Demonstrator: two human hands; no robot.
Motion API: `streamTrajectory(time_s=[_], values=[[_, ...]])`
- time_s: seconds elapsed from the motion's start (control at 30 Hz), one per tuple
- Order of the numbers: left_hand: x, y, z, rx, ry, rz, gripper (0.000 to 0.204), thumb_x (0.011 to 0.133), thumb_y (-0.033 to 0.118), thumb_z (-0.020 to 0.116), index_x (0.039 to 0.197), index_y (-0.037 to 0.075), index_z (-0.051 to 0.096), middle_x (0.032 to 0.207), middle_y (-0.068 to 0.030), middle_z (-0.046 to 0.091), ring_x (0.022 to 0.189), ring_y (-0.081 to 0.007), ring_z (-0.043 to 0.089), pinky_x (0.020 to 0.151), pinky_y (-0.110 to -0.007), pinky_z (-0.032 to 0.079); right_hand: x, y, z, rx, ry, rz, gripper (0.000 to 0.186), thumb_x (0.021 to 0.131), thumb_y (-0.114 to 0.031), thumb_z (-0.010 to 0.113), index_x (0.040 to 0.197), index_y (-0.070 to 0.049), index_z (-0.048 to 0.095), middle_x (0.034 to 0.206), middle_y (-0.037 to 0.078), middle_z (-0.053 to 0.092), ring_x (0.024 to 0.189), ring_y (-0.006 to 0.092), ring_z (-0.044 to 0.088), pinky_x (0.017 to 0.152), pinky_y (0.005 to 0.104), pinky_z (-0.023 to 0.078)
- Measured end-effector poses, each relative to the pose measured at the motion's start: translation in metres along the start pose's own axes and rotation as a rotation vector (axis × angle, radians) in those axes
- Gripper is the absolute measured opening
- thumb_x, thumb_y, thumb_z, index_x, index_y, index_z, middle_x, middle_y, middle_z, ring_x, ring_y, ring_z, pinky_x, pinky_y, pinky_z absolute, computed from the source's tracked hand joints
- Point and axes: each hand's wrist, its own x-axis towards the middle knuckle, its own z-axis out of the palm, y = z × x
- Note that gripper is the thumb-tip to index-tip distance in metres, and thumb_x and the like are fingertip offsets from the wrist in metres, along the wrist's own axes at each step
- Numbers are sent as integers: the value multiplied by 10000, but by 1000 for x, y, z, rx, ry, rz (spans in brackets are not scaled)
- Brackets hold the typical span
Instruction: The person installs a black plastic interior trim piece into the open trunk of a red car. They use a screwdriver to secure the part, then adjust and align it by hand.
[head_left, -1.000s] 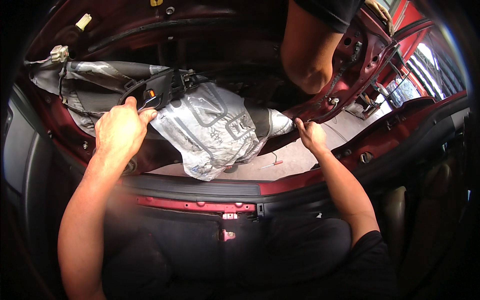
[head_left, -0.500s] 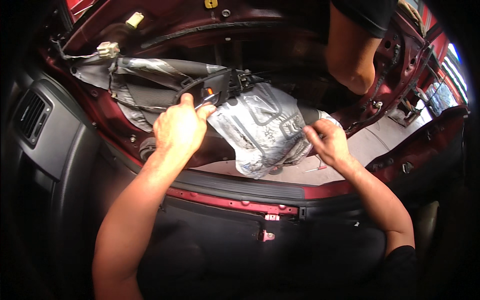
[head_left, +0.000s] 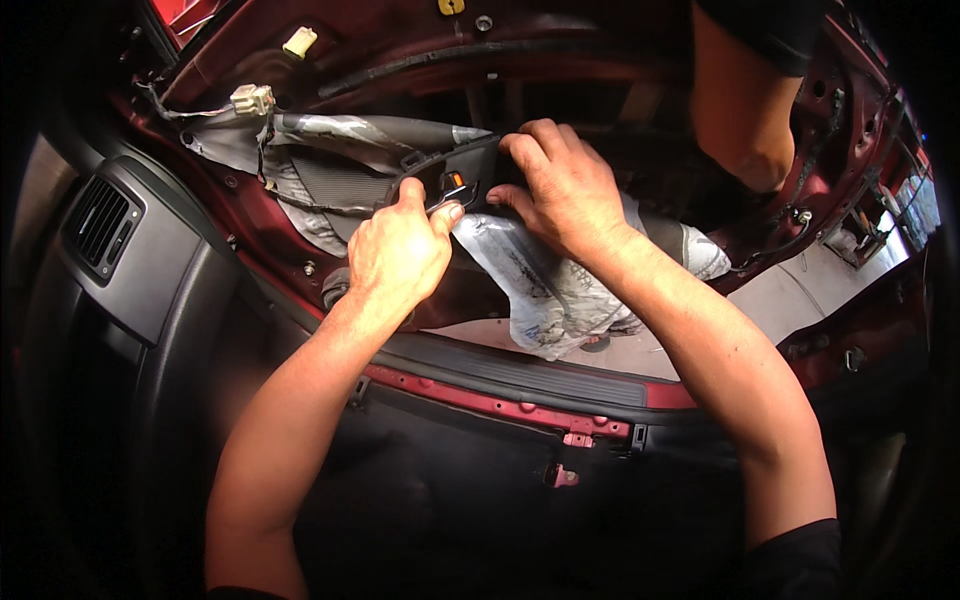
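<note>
Matte black plastic door-handle bezel [head_left: 468,158], bright orange patch [head_left: 455,180] showing! | left hand [head_left: 400,245] closed on its lower-left edge | right hand [head_left: 570,195] half-curled at its right end, grip unclear

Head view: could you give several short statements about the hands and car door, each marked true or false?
1. The left hand grips a black plastic handle trim with an orange tab. True.
2. The right hand rests on a pale, blocky connector. False: the right hand is at the trim's right end.
3. A crumpled silver-grey sheet shows below the trim. True.
4. The slatted black air vent is at picture right. False: the vent is at left.
</note>
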Motion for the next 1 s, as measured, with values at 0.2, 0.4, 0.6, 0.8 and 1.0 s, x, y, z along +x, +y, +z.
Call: streamTrajectory(time_s=[0.2, 0.4, 0.6, 0.8, 1.0], values=[[-7, 8, -4, 85, 12, 0, 473, 979, 468, 595, 1073, 4, 602, 867, -263, 713, 895, -465, 697, 816, -544, 522, -7, 2, 7, -6, 108, -52, 442, 726, -284, 859, 1060, -92, 641, 1126, 74, 616, 980, 281, 633, 806, 408, 535], [-13, 15, -2, -2, 61, 48, 354, 978, 347, 621, 1049, 1, 593, 843, -253, 711, 868, -461, 699, 802, -541, 526, -8, -1, 3, -7, 63, 10, 382, 739, -315, 832, 992, -98, 645, 1138, 71, 599, 937, 263, 651, 810, 417, 508], [-11, 11, -5, -98, 47, 10, 339, 974, 322, 609, 1073, 0, 570, 895, -266, 707, 925, -462, 689, 835, -535, 516, -6, -3, -2, 15, 6, 27, 534, 761, -329, 819, 1192, -102, 600, 1154, 94, 589, 939, 268, 667, 805, 414, 506], [-9, 12, -9, -101, -3, -8, 356, 970, 327, 618, 1088, -5, 573, 940, -265, 710, 961, -454, 689, 852, -528, 516, -4, -2, -5, -52, -39, -29, 789, 737, -435, 830, 1425, -193, 526, 1141, 91, 562, 937, 275, 638, 815, 419, 483], [-13, 9, 0, -60, 87, 91, 341, 973, 290, 634, 1076, -21, 538, 868, -231, 720, 878, -440, 716, 791, -531, 553, -1, -5, 2, -172, 1, -68, 823, 730, -500, 809, 1447, -214, 525, 1092, 74, 550, 895, 240, 601, 804, 412, 452]])
